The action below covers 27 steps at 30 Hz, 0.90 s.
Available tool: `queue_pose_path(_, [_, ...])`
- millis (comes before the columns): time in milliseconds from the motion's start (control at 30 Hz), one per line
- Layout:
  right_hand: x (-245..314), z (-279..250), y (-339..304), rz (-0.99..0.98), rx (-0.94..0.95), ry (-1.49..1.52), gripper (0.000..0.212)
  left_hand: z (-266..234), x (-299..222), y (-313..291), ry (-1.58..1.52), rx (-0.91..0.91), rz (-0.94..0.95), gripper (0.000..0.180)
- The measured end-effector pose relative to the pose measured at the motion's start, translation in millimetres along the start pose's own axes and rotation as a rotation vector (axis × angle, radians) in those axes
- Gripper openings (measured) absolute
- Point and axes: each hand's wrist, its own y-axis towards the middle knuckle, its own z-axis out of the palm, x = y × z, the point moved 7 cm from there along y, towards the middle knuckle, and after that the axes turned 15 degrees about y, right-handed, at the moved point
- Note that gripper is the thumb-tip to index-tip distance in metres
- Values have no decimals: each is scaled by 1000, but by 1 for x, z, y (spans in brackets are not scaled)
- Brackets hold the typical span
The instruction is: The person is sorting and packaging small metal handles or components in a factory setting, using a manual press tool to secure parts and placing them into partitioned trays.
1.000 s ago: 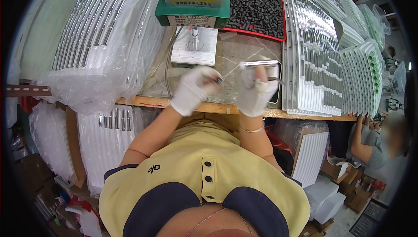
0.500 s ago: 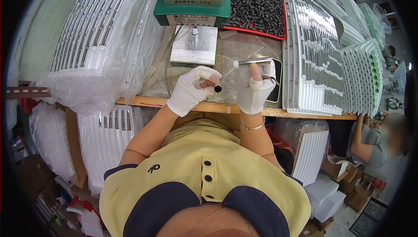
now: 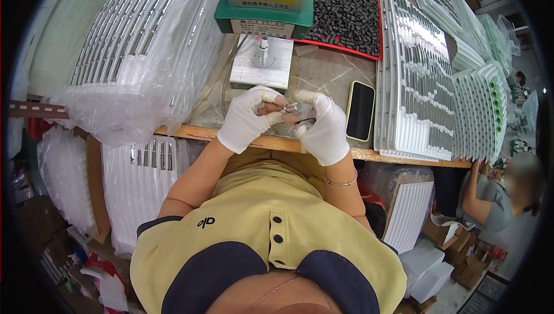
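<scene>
head view: left hand (image 3: 244, 120) pinches glossy tube (image 3: 293, 107), right hand (image 3: 325, 130) a slim dark piece (image 3: 306, 121).

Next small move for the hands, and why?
Probably steady the small shiny piece in the left hand before bringing the right hand any closer: the fingertips of both hands nearly meet around it, the right also holds a dark slim item, and blur hides how the parts sit against each other.

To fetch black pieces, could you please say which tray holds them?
The red tray, right of the green press; the white tray beside it holds silver tubes.
</scene>
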Motion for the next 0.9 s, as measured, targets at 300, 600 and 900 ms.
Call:
queue_pose_path(300, [-48,24,57,194,-37,-61,22,-72,-15,67,631,-401,9,46])
queue_pose_path(600, [-84,62,94,479,227,-358,25,-93,13,53,269,-210,-187,27])
queue_pose_path(900, [-44,21,40,413,66,285,57,-51,0,6,-152,215,-188,21])
